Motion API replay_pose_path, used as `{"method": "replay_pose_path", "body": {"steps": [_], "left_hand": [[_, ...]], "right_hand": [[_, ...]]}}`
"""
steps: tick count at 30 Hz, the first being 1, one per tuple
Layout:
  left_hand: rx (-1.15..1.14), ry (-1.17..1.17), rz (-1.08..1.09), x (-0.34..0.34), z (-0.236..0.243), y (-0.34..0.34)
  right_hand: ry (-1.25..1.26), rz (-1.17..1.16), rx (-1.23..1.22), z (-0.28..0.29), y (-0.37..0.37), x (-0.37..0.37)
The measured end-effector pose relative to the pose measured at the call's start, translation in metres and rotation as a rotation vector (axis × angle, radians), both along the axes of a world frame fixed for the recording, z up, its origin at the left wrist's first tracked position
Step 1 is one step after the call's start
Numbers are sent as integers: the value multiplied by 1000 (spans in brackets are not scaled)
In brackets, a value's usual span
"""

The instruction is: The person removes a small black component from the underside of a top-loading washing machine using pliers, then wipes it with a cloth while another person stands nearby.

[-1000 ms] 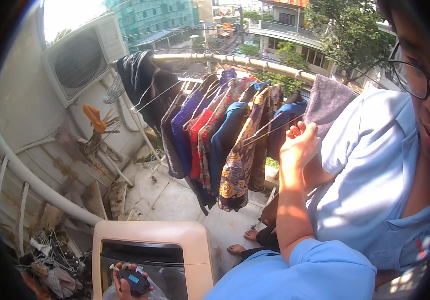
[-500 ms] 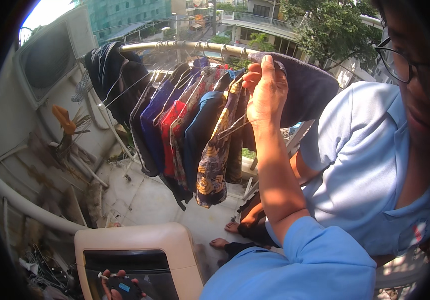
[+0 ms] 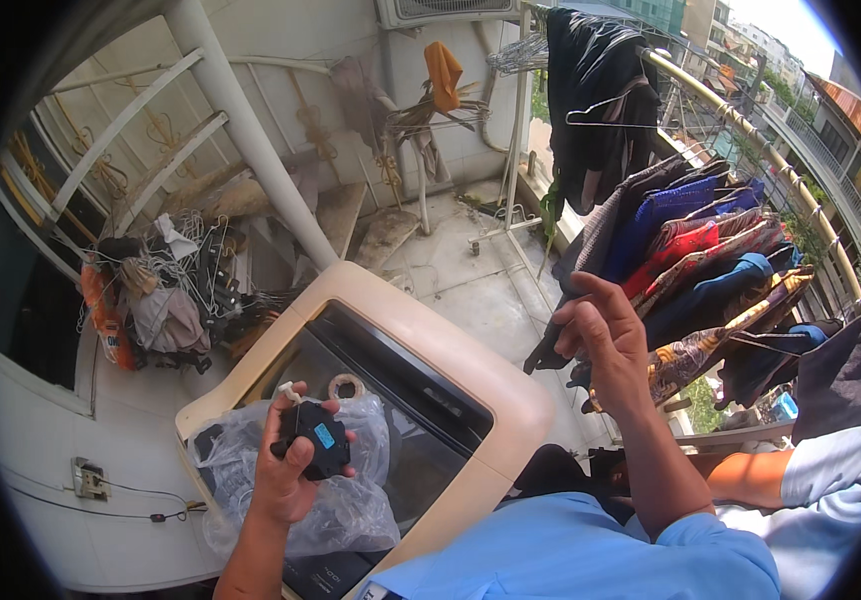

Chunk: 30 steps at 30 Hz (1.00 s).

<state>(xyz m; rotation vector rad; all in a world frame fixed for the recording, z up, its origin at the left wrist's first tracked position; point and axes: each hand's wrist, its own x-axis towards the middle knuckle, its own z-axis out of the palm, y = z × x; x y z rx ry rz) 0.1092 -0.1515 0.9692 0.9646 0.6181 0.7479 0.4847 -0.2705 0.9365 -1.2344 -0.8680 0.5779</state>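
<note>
My left hand [image 3: 290,470] is closed around a black plastic part [image 3: 328,445] with a blue label and a small white end sticking up. It is held above a crumpled clear plastic bag [image 3: 355,525] on the dark lid of a beige top-loading washing machine [image 3: 515,400]. A pale ring like a tape roll [image 3: 346,386] lies beside the bag. My right hand [image 3: 605,345] is raised with nothing in it, fingers loosely bent and apart. Behind it, several clothes [image 3: 685,240] hang on hangers from a rail [image 3: 750,125].
A person in a light blue sleeve [image 3: 840,475] is close on my right. Wire hangers and cloths [image 3: 175,310] are heaped at the left, near a thick white pipe [image 3: 250,130]. An orange cloth [image 3: 442,75] hangs at the back. A wall socket [image 3: 90,478] with a cable is at lower left.
The view has swung left toward the washing machine. My right hand has let go of the dark cloth at the rail and come down. My left hand still holds the black part.
</note>
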Motion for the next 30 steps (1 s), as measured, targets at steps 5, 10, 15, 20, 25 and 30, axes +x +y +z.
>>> {"method": "replay_pose_path", "body": {"steps": [5,10,15,20,25,30], "left_hand": [[15,57,230,-3,-6,-8],[-52,57,410,43,-16,-8],[-127,38,545,86,-32,-35],[-168,148,578,106,-56,-35],[-69,350,513,132,-57,-8],[75,487,425,129,-58,9]], "right_hand": [[-84,252,-274,-21,116,-1],[174,191,-291,-93,241,46],[427,238,-433,-136,287,50],[554,16,-599,-191,270,66],[554,-6,-668,-244,262,73],[426,118,-685,-220,267,69]]}}
